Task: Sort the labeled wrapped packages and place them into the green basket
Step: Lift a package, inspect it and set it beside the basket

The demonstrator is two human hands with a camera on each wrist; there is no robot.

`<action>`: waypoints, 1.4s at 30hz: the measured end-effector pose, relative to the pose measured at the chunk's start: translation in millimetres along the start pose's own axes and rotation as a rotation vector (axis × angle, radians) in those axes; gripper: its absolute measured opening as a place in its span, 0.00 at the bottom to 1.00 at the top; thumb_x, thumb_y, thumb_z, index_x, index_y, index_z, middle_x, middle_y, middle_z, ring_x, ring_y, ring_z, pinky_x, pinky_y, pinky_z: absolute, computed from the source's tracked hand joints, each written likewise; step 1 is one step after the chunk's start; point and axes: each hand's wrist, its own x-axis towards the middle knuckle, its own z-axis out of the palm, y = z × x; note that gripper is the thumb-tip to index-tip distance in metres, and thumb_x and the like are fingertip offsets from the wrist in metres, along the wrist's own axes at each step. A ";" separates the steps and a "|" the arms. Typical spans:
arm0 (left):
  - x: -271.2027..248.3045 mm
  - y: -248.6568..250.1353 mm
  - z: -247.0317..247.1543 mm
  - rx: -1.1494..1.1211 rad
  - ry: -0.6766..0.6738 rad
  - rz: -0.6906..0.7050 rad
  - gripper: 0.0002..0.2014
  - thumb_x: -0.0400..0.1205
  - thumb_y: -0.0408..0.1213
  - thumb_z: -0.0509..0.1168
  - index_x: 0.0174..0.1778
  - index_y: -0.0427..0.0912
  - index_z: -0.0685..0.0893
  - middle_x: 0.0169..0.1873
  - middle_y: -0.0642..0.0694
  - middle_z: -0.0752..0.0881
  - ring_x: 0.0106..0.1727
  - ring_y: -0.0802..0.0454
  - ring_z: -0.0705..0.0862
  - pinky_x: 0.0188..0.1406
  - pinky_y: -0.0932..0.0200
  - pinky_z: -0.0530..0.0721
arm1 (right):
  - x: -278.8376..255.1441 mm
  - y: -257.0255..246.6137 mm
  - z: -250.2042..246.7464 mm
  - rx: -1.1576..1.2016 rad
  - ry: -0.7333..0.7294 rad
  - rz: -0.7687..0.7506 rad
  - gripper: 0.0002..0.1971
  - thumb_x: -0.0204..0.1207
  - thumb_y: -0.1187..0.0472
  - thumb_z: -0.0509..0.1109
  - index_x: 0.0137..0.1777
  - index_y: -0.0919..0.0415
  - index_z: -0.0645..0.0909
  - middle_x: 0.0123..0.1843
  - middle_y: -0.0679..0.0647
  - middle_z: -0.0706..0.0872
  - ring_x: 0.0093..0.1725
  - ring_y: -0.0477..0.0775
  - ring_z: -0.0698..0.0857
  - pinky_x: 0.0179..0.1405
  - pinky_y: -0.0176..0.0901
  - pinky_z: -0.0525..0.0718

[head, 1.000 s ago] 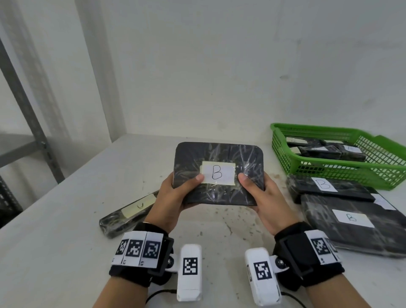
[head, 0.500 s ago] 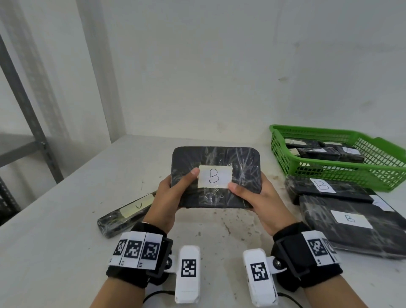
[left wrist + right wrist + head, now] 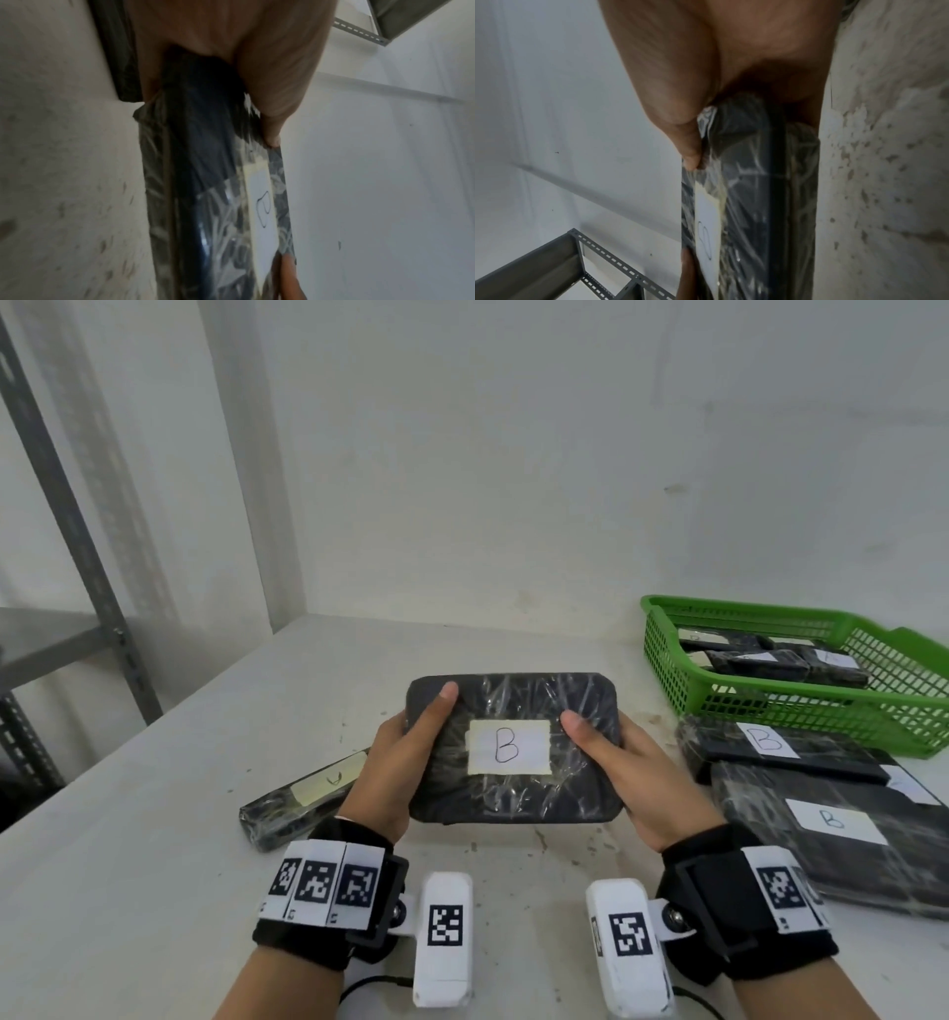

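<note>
A black plastic-wrapped package (image 3: 513, 706) with a white label marked B is held above the table between both hands. My left hand (image 3: 405, 757) grips its left edge, thumb on top. My right hand (image 3: 616, 762) grips its right edge, thumb next to the label. The wrist views show the same package (image 3: 213, 203) (image 3: 752, 192) edge-on, with a thumb pressed on its labelled face. The green basket (image 3: 667, 660) stands at the far right and holds several wrapped packages (image 3: 780, 660).
Two more packages marked B (image 3: 770, 747) (image 3: 842, 834) lie stacked in front of the basket at the right. A narrow wrapped package (image 3: 303, 793) lies on the table left of my hands. A grey metal shelf frame (image 3: 77, 546) stands beyond the table's left edge.
The held package has come lower and tilted flatter toward me. My left thumb has slid from the label's edge up to the package's upper left corner.
</note>
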 end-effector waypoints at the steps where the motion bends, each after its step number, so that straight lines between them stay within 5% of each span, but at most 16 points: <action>1: 0.0 -0.8 0.0 0.019 0.039 0.014 0.18 0.80 0.54 0.67 0.49 0.41 0.88 0.38 0.48 0.94 0.39 0.53 0.92 0.35 0.60 0.88 | 0.1 -0.5 0.3 -0.011 -0.020 0.010 0.36 0.58 0.37 0.76 0.68 0.48 0.80 0.63 0.45 0.89 0.66 0.48 0.85 0.75 0.56 0.76; 6: -2.4 -2.9 1.9 0.088 0.042 0.003 0.17 0.82 0.52 0.67 0.49 0.39 0.88 0.38 0.46 0.93 0.38 0.53 0.92 0.32 0.61 0.88 | 1.6 -3.8 2.7 -0.039 0.025 -0.040 0.41 0.60 0.24 0.72 0.70 0.48 0.79 0.66 0.43 0.86 0.67 0.46 0.83 0.69 0.49 0.79; 9: -4.9 -1.7 3.4 0.055 0.007 -0.026 0.19 0.81 0.53 0.67 0.55 0.40 0.88 0.41 0.46 0.94 0.42 0.51 0.93 0.37 0.59 0.87 | -0.1 -5.2 3.8 -0.056 0.107 -0.106 0.22 0.70 0.35 0.68 0.53 0.50 0.85 0.45 0.39 0.90 0.53 0.46 0.86 0.54 0.37 0.83; 14: -6.9 -2.7 5.3 0.039 0.017 -0.020 0.19 0.80 0.53 0.68 0.53 0.40 0.88 0.42 0.44 0.93 0.41 0.50 0.93 0.37 0.58 0.87 | -2.5 -4.8 5.4 -0.081 0.111 -0.117 0.16 0.73 0.41 0.66 0.50 0.51 0.84 0.38 0.36 0.87 0.49 0.42 0.83 0.60 0.42 0.79; 16: -6.2 -4.2 5.5 0.054 0.047 -0.017 0.17 0.80 0.52 0.69 0.51 0.40 0.88 0.39 0.45 0.93 0.39 0.52 0.92 0.33 0.60 0.87 | -0.9 -4.0 4.6 -0.069 0.086 -0.084 0.17 0.75 0.39 0.66 0.53 0.50 0.84 0.42 0.37 0.88 0.50 0.41 0.83 0.58 0.39 0.79; 19: -6.1 -4.3 5.5 0.057 0.042 -0.022 0.17 0.80 0.52 0.68 0.51 0.40 0.88 0.39 0.46 0.93 0.39 0.52 0.92 0.35 0.60 0.87 | -3.2 -5.8 7.8 -0.050 0.059 -0.039 0.33 0.67 0.29 0.69 0.66 0.48 0.81 0.62 0.40 0.86 0.65 0.44 0.82 0.67 0.43 0.76; 25: -9.2 -3.6 8.2 0.063 0.011 0.022 0.20 0.72 0.51 0.74 0.52 0.39 0.88 0.40 0.46 0.93 0.44 0.49 0.92 0.41 0.58 0.86 | -6.8 -2.8 16.5 -0.042 0.223 -0.145 0.30 0.62 0.37 0.78 0.51 0.63 0.84 0.54 0.68 0.88 0.57 0.70 0.86 0.63 0.67 0.83; 33: -7.0 -9.5 8.0 0.039 0.043 0.014 0.15 0.76 0.43 0.76 0.54 0.38 0.88 0.41 0.44 0.93 0.40 0.51 0.92 0.38 0.59 0.87 | -6.3 -3.4 14.8 -0.016 0.145 -0.119 0.32 0.55 0.36 0.83 0.55 0.55 0.86 0.52 0.51 0.92 0.57 0.56 0.90 0.66 0.62 0.83; 38: -7.5 -6.2 6.4 0.054 -0.060 0.028 0.19 0.68 0.44 0.76 0.52 0.39 0.88 0.43 0.44 0.93 0.45 0.48 0.92 0.39 0.62 0.86 | -5.5 -2.8 13.4 0.023 0.208 -0.128 0.21 0.61 0.52 0.85 0.50 0.63 0.86 0.46 0.55 0.93 0.50 0.57 0.91 0.60 0.63 0.87; 42: -5.9 -10.4 4.4 0.090 -0.057 0.029 0.08 0.76 0.31 0.74 0.49 0.36 0.88 0.39 0.45 0.93 0.40 0.51 0.92 0.35 0.63 0.86 | -3.4 -1.2 11.7 0.026 0.185 -0.087 0.26 0.57 0.48 0.85 0.52 0.61 0.86 0.48 0.54 0.93 0.52 0.58 0.91 0.61 0.61 0.87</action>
